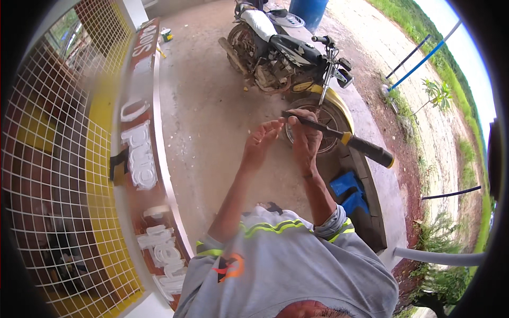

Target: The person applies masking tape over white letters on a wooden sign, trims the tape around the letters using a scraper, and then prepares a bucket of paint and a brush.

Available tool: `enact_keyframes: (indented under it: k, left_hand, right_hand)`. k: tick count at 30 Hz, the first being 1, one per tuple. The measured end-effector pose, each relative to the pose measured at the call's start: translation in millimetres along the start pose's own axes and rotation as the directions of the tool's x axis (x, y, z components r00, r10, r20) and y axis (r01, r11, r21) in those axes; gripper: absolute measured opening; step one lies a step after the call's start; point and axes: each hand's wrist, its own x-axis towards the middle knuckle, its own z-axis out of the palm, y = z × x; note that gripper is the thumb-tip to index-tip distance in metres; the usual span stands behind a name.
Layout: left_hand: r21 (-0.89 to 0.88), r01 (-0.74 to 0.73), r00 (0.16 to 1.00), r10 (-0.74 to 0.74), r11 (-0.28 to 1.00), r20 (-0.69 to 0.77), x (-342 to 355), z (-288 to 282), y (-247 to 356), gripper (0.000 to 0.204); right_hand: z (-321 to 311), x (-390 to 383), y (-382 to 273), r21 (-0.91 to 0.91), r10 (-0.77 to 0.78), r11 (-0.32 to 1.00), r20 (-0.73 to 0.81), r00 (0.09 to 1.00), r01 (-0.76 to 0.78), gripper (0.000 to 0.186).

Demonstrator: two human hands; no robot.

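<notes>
My right hand (pixel 306 142) is closed around the dark shaft of a long tool with a thick black grip and yellow bands (pixel 371 149). The grip points down to the right, past the wrist. The tool's dark far end (pixel 287 114) pokes out at the fingers; its exact kind is unclear. Close beside that end is my left hand (pixel 260 140), palm turned inward and fingers loosely stretched, with nothing seen in it. Whether its fingertips touch the tool cannot be told. Both hands are raised in front of my grey shirt.
Ahead stands a dirty motorcycle (pixel 289 55), its front wheel beyond my right hand. Along the left runs a reddish ledge with raised white letters (pixel 139 153), beside a white wire grille (pixel 47 164). Blue objects (pixel 350 192) lie at the right, near a low kerb. A blue barrel (pixel 309 13) stands behind.
</notes>
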Motion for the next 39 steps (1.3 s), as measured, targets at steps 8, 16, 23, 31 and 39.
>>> enact_keyframes:
  k: [8, 16, 23, 31, 39]
  left_hand:
    - [-0.089, 0.338, 0.917, -0.306, 0.937, 0.256, -100.0, 14.9, 3.7, 0.039]
    - [0.483, 0.387, 0.617, 0.169, 0.785, -0.769, -245.1, -215.3, 56.2, 0.017]
    - [0.518, 0.855, 0.467, 0.398, 0.022, -0.789, -343.9, -357.2, 22.4, 0.007]
    - [0.634, 0.770, 0.612, 0.362, -0.070, -0.703, -347.2, -394.0, -5.9, 0.012]
    - [0.743, 0.645, 0.742, 0.377, -0.177, -0.554, -342.3, -409.7, -7.8, 0.011]
  right_hand:
    - [-95.8, -22.2, 97.0, -0.451, -0.071, 0.892, -0.180, 0.981, -0.018, 0.014]
    - [-253.5, -251.0, 180.0, -0.735, 0.504, 0.381, -0.343, 0.792, -0.561, 0.035]
    - [-355.2, -350.2, 208.0, -0.877, 0.544, 0.013, -0.396, 0.739, -0.480, 0.043]
    - [-188.4, -235.2, 207.0, -0.530, 0.598, 0.401, -0.467, 0.652, -0.747, 0.027]
    - [-168.0, -269.3, 216.9, -0.666, 0.642, 0.322, -0.368, 0.672, -0.672, 0.028]
